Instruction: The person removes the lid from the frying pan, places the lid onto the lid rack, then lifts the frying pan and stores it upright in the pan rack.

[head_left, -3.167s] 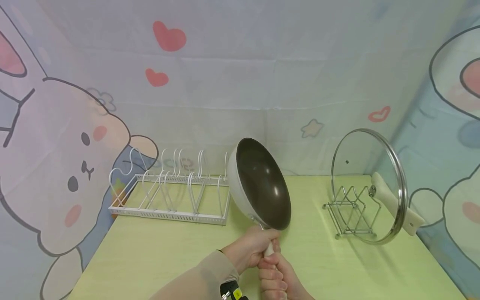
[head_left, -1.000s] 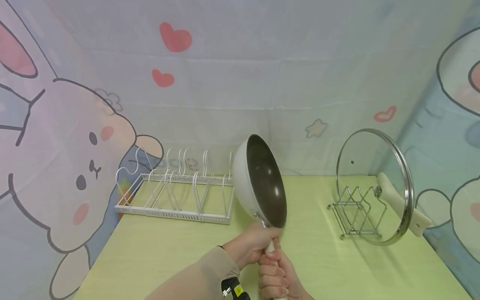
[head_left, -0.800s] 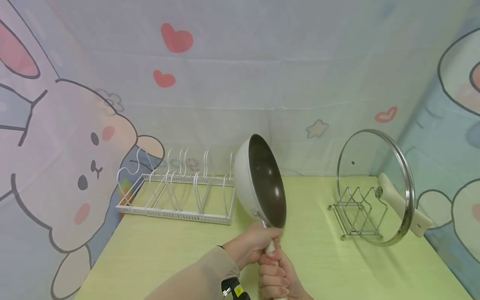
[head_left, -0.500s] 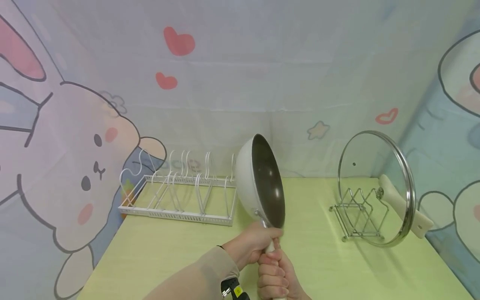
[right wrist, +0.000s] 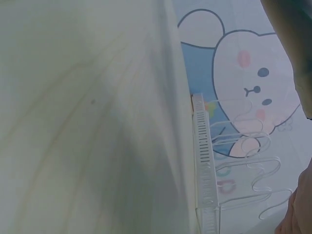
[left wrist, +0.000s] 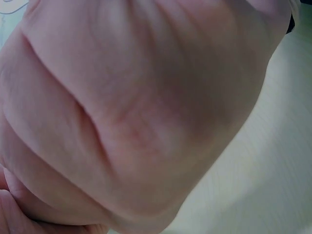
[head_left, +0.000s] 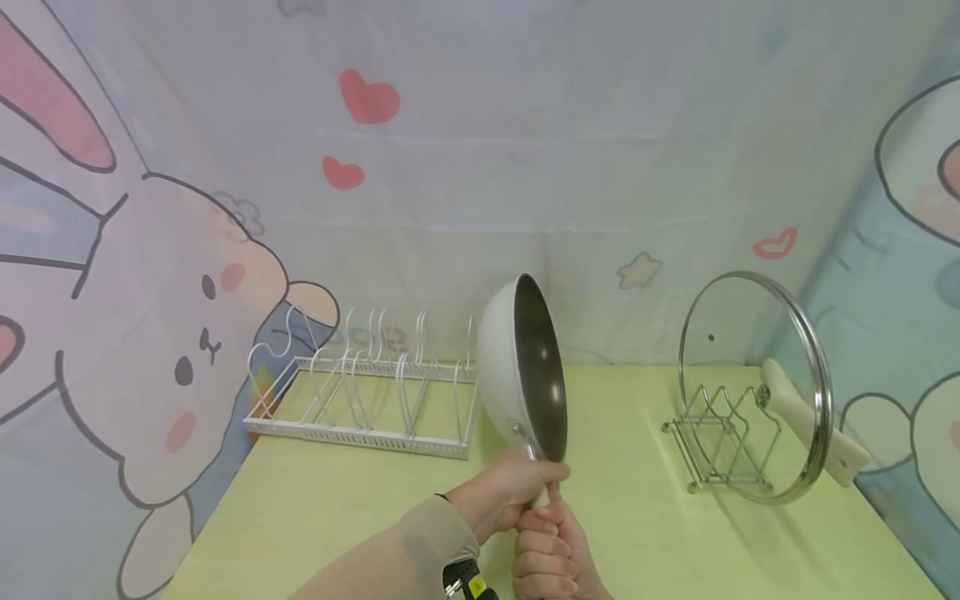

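Note:
A wok, white outside and dark inside, is held on its side at the middle of the table, its opening toward the right. My left hand grips the cream handle close to the bowl. Just below it, my right hand wraps the same handle with curled fingers. The left wrist view is filled by the back of my left hand; the wok is out of sight there. Only a sliver of my right hand shows in the right wrist view. Whether the wok touches the table cannot be told.
To the wok's left stands a white wire rack with upright loops, very close to the bowl. At right, a glass lid with a metal rim stands in a small wire holder. A cartoon cloth backs the table.
The wok has turned about its handle, so its opening looks narrower and faces more to the right. Both hands keep their grip. The head view has shifted slightly.

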`<state>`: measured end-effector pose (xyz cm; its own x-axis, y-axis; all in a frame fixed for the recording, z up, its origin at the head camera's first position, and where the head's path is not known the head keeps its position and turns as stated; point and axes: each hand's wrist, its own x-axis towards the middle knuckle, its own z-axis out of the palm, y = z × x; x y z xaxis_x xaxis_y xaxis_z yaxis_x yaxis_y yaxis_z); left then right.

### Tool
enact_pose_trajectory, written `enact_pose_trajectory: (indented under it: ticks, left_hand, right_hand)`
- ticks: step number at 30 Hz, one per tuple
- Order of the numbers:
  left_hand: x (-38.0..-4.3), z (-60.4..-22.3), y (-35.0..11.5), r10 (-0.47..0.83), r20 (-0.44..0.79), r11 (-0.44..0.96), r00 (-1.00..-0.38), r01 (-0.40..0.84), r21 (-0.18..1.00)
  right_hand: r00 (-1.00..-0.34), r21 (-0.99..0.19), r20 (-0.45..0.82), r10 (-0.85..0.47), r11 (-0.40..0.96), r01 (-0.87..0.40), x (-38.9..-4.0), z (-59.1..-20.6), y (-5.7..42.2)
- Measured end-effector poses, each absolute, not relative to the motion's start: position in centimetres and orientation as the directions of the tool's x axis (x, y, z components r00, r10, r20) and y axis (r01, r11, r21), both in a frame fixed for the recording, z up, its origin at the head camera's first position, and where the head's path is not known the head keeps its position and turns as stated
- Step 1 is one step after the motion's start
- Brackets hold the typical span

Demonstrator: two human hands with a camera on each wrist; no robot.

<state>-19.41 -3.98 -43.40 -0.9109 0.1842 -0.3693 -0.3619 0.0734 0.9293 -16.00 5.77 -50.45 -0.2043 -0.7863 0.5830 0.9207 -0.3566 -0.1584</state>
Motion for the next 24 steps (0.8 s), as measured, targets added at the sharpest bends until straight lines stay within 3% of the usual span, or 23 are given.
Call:
enact_pose_trajectory:
  ticks: [24]
  left_hand:
    - [-19.2, -41.8, -4.6, 0.131, -0.368, 0.236, -0.921, -0.331, 0.913]
  right_hand:
    - [-0.169, -0.154, 0.66, -0.732, -0.351, 0.924, -16.4, -49.9, 4.2]
